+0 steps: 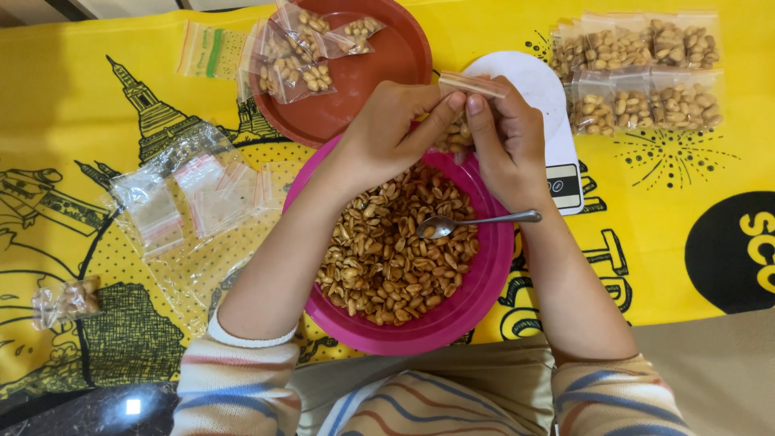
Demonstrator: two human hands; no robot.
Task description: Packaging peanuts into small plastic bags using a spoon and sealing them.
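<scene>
Nuts, bags and bowls on the cloth

Bowl of peanuts [484, 282] centre, spoon [476, 220] in it; plate [387, 64] at eleven holding filled bags [303, 48]; scale [549, 105] at one; packed bags [646, 73] at two; empty bags [194, 194] at nine.

My arms are bare from the wrists up to near the elbows, where my sleeves sit pushed up. The top is knitted in soft horizontal stripes of cream, pink, orange and blue, with a plain white ribbed cuff showing on my left sleeve [242, 335]. My left hand [387, 129] and right hand [504, 133] wear no rings or watch.
</scene>
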